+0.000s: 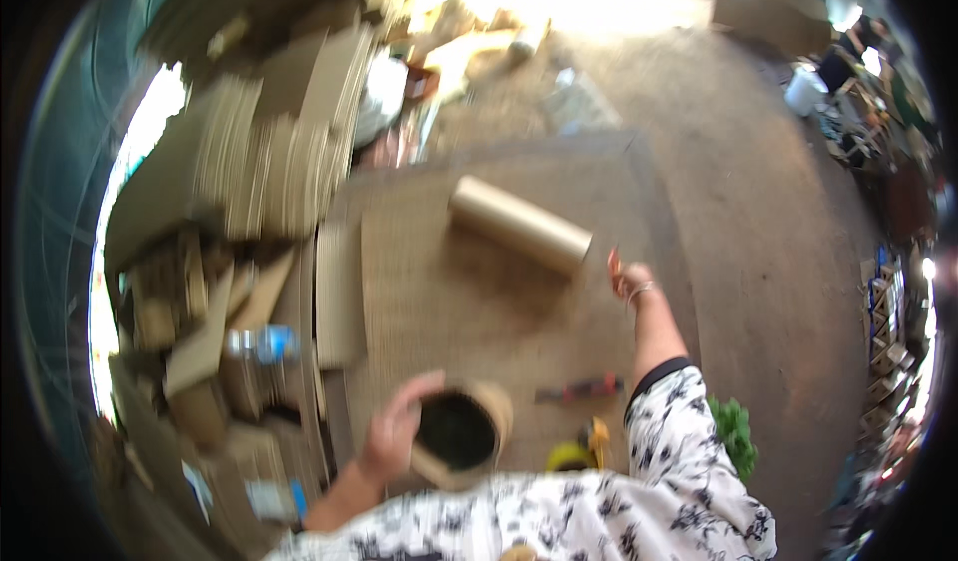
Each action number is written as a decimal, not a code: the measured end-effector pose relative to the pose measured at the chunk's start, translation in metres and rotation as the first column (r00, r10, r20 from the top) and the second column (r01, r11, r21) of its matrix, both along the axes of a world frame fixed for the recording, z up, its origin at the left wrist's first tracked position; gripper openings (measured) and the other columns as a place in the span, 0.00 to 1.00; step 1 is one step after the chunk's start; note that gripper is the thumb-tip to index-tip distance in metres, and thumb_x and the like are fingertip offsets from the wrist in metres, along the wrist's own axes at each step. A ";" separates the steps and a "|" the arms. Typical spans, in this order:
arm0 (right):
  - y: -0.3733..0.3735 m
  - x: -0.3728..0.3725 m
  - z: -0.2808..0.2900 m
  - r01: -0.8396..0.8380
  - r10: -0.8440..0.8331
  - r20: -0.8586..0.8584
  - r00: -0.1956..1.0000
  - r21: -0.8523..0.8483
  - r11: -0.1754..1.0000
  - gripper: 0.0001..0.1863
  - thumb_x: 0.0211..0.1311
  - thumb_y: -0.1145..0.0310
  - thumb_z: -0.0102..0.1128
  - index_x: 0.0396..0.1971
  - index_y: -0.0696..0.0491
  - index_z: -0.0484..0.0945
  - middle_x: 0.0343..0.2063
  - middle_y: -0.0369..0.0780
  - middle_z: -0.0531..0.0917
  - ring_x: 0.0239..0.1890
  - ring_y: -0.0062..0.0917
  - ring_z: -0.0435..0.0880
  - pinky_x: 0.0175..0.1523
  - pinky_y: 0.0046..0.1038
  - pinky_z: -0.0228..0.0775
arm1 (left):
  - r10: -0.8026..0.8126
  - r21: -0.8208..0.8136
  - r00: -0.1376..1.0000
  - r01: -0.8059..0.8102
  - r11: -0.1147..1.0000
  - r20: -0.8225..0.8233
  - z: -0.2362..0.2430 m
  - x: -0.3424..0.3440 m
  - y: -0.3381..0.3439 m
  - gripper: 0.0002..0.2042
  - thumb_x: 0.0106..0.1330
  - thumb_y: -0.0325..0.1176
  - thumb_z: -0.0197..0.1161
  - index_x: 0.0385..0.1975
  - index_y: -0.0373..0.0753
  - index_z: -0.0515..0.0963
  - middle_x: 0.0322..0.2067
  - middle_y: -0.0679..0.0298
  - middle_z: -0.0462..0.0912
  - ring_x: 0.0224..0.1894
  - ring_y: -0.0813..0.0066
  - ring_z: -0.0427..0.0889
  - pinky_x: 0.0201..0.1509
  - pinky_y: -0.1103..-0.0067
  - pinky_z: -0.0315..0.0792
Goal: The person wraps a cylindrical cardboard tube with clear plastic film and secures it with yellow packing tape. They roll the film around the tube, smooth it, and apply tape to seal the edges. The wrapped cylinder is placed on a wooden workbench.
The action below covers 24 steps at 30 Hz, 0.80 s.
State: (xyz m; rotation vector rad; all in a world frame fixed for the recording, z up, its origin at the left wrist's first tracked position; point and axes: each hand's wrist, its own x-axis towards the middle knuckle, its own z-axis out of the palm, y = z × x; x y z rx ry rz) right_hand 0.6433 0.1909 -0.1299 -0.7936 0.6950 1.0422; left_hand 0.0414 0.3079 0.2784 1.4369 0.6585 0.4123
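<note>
My right hand (pixel 635 280), arm stretched forward, is closed around a thin orange-red object (pixel 614 262); blur hides its exact kind. Just left of it, a brown cardboard tube (pixel 521 224) lies aslant on the cardboard-covered worktop (pixel 409 291). My left hand (pixel 391 433) has its fingers extended at the rim of a round brown cardboard container (pixel 504 411) with a dark inside. Whether the fingers touch that rim, I cannot tell. A black-and-red tool (pixel 581 389) rests between my arms, with a blurred yellow item (pixel 579 451) nearer my body.
Stacks of flat cardboard (pixel 225 162) rise at the left. Below them sit cardboard scraps and a clear plastic bottle (pixel 264 343) with blue on it. Green leaves (pixel 733 436) show beside my right sleeve. Brown floor (pixel 758 291) runs along the right, with clutter (pixel 888 331) at its far side.
</note>
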 end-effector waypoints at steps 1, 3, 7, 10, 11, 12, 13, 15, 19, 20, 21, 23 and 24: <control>0.005 -0.062 0.002 -0.251 0.249 0.051 0.967 0.040 0.967 0.12 0.68 0.72 0.54 0.47 0.53 0.83 0.43 0.35 0.87 0.40 0.24 0.88 0.40 0.23 0.84 | 0.112 -0.214 0.993 -0.119 0.970 -0.045 0.001 -0.012 -0.023 0.25 0.72 0.29 0.48 0.68 0.27 0.69 0.67 0.53 0.74 0.69 0.63 0.73 0.77 0.68 0.62; -0.010 -0.162 0.082 -0.719 0.652 0.371 0.661 0.065 0.692 0.13 0.64 0.74 0.53 0.46 0.50 0.81 0.37 0.29 0.83 0.32 0.18 0.82 0.30 0.18 0.72 | 0.216 -0.140 0.972 -0.228 0.963 -0.098 0.006 -0.033 -0.049 0.26 0.83 0.44 0.47 0.69 0.27 0.68 0.67 0.53 0.75 0.69 0.65 0.72 0.77 0.69 0.60; -0.026 -0.273 0.263 -0.771 0.610 0.565 0.555 0.075 0.632 0.14 0.60 0.71 0.60 0.46 0.55 0.77 0.33 0.36 0.78 0.32 0.18 0.79 0.31 0.20 0.70 | 0.264 -0.318 0.962 -0.230 0.920 0.069 0.014 -0.038 -0.040 0.36 0.83 0.58 0.36 0.69 0.27 0.67 0.66 0.50 0.75 0.70 0.63 0.72 0.76 0.67 0.65; -0.068 -0.320 0.292 -0.767 0.645 0.700 0.308 -0.218 0.603 0.13 0.60 0.71 0.63 0.45 0.56 0.79 0.29 0.32 0.77 0.30 0.16 0.77 0.32 0.20 0.70 | 0.372 -0.410 0.904 -0.263 0.873 0.212 -0.014 -0.032 -0.043 0.37 0.82 0.60 0.34 0.69 0.28 0.66 0.66 0.50 0.75 0.69 0.62 0.73 0.75 0.65 0.66; -0.086 -0.331 0.297 -0.756 0.700 0.623 0.349 -0.253 0.603 0.15 0.61 0.70 0.66 0.47 0.56 0.79 0.28 0.29 0.77 0.30 0.15 0.77 0.35 0.21 0.70 | 0.395 -0.431 0.882 -0.262 0.864 0.255 -0.018 -0.026 -0.041 0.37 0.82 0.60 0.34 0.68 0.28 0.67 0.66 0.50 0.75 0.69 0.62 0.73 0.75 0.65 0.66; -0.101 -0.348 0.315 -0.718 0.709 0.649 0.278 -0.350 0.602 0.11 0.62 0.70 0.67 0.42 0.54 0.77 0.25 0.30 0.76 0.25 0.15 0.75 0.30 0.21 0.69 | 0.419 -0.458 0.854 -0.252 0.852 0.309 -0.021 -0.030 -0.043 0.37 0.82 0.60 0.34 0.68 0.29 0.67 0.66 0.50 0.75 0.68 0.61 0.73 0.75 0.65 0.67; -0.119 -0.375 0.335 -0.675 0.726 0.657 0.202 -0.444 0.589 0.09 0.64 0.70 0.67 0.38 0.52 0.75 0.21 0.31 0.76 0.21 0.15 0.74 0.26 0.22 0.67 | 0.408 -0.462 0.853 -0.233 0.856 0.326 -0.019 -0.046 -0.052 0.37 0.82 0.60 0.34 0.68 0.29 0.67 0.66 0.50 0.75 0.68 0.61 0.73 0.75 0.65 0.67; -0.165 -0.427 0.363 -0.494 0.741 0.671 0.019 -0.638 0.590 0.09 0.64 0.72 0.66 0.40 0.53 0.75 0.24 0.33 0.78 0.24 0.15 0.77 0.29 0.22 0.72 | 0.380 -0.470 0.849 -0.182 0.864 0.368 -0.013 -0.072 -0.067 0.36 0.82 0.60 0.34 0.67 0.29 0.68 0.65 0.50 0.75 0.68 0.61 0.74 0.74 0.65 0.67; -0.202 -0.444 0.375 -0.329 0.760 0.601 -0.246 -0.790 0.518 0.12 0.63 0.76 0.64 0.44 0.55 0.74 0.32 0.35 0.81 0.34 0.18 0.82 0.42 0.24 0.79 | 0.238 -0.331 0.889 -0.106 0.938 0.391 -0.015 -0.077 -0.075 0.27 0.83 0.48 0.46 0.69 0.30 0.67 0.67 0.53 0.74 0.69 0.64 0.73 0.75 0.68 0.65; -0.207 -0.439 0.361 -0.486 0.695 0.718 -0.021 -0.615 0.621 0.15 0.62 0.77 0.64 0.48 0.55 0.74 0.36 0.36 0.81 0.39 0.19 0.82 0.49 0.24 0.77 | 0.194 -0.260 0.902 -0.095 0.961 0.386 -0.017 -0.072 -0.076 0.26 0.83 0.44 0.47 0.69 0.30 0.67 0.68 0.53 0.74 0.69 0.64 0.73 0.76 0.69 0.64; -0.208 -0.444 0.358 -0.571 0.614 0.752 0.240 -0.401 0.716 0.19 0.62 0.78 0.64 0.53 0.55 0.74 0.39 0.36 0.80 0.44 0.21 0.82 0.55 0.25 0.75 | 0.149 -0.196 0.919 -0.080 0.977 0.365 -0.019 -0.076 -0.082 0.24 0.82 0.40 0.49 0.70 0.30 0.67 0.68 0.54 0.74 0.70 0.65 0.72 0.76 0.70 0.63; -0.213 -0.451 0.359 -0.390 0.697 0.680 -0.228 -0.720 0.574 0.22 0.62 0.78 0.63 0.57 0.55 0.73 0.41 0.37 0.80 0.47 0.22 0.81 0.59 0.25 0.73 | 0.090 -0.075 0.934 -0.068 0.995 0.346 -0.024 -0.075 -0.087 0.22 0.80 0.34 0.50 0.70 0.31 0.68 0.69 0.55 0.73 0.71 0.65 0.71 0.77 0.70 0.61; -0.213 -0.455 0.367 -0.422 0.738 0.646 -0.195 -0.734 0.532 0.22 0.62 0.76 0.65 0.57 0.56 0.74 0.41 0.36 0.79 0.47 0.20 0.79 0.56 0.23 0.72 | 0.075 -0.022 0.936 -0.072 0.997 0.345 -0.026 -0.078 -0.090 0.22 0.79 0.32 0.50 0.70 0.32 0.68 0.69 0.55 0.73 0.71 0.65 0.70 0.77 0.70 0.60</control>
